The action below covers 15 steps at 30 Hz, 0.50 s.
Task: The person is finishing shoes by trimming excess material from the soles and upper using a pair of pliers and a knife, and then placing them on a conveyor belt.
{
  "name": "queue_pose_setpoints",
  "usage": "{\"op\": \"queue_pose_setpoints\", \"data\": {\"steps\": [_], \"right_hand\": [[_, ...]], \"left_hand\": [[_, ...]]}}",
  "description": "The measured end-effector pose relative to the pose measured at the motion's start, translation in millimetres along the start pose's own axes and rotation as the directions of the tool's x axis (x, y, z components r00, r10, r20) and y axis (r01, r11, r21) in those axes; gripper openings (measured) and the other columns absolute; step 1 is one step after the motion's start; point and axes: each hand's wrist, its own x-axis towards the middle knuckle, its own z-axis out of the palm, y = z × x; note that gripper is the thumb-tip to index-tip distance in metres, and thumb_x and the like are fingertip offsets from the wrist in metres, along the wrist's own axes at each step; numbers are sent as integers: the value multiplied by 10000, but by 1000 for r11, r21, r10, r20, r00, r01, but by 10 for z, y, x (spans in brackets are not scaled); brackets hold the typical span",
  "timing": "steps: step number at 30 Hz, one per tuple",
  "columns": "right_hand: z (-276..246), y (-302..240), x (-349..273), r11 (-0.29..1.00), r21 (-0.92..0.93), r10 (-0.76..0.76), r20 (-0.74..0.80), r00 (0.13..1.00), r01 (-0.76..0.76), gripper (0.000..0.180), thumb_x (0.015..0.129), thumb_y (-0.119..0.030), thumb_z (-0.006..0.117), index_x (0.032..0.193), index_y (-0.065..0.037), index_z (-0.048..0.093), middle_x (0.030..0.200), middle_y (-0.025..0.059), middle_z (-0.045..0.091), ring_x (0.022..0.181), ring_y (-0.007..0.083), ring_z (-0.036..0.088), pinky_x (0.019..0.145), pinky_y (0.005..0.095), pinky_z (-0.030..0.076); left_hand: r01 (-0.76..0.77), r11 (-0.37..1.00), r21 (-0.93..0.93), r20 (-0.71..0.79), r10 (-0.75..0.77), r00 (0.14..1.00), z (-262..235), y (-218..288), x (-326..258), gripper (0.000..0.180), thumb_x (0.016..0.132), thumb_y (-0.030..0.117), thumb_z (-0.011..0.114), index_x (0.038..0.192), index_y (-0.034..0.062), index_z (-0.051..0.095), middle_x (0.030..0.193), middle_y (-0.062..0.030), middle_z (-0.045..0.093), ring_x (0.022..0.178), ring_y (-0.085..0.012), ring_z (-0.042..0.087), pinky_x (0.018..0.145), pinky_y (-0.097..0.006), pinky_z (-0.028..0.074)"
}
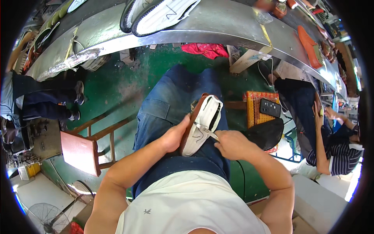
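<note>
A brown shoe (pixel 193 142) rests over my lap, its pale underside turned up, with a dark pen mark near its lower end and a dark gap along the right edge. My left hand (pixel 177 134) is closed on its left side, thumb along the edge. From the right, my right hand (pixel 234 144) grips a slim hand tool (pixel 210 133) with a light metallic end. That end meets the middle of the underside; its exact kind is too small to make out.
A metal-topped bench (pixel 230 29) curves across the far side, bearing white-bottomed shoes (pixel 165 18) and an orange shoe (pixel 309 46). A wooden stool (pixel 80 152) stands at left. At right, a phone (pixel 270 108) lies on a low seat. Other people sit or stand at both sides.
</note>
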Motion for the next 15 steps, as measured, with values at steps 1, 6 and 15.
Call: {"op": "queue_pose_setpoints", "data": {"steps": [1,6,15], "right_hand": [[173,45,1,997,77,-25,-82,996,31,235,902,-167,656,993,39,590,863,233,671,811,434,675,775,507,544],[608,13,39,966,258,85,-272,959,-13,331,918,-181,648,1148,28,534,1007,268,645,939,430,657,826,500,529],[260,172,169,988,0,147,-301,942,-154,260,917,-138,661,1092,12,541,946,200,651,866,388,679,782,467,551]], "left_hand": [[93,872,-480,-102,-160,982,109,-15,84,690,1071,430,454,1581,-7,293,1522,-186,469,1432,-280,417,1170,-383,335],[47,815,577,-521,324,789,110,-207,254,562,1102,406,309,1330,0,624,1139,-309,676,1123,-476,632,978,-466,504],[-172,541,823,-195,554,809,40,-93,202,473,1067,273,422,1478,46,469,1375,-291,557,1122,-470,635,976,-476,519]]}}
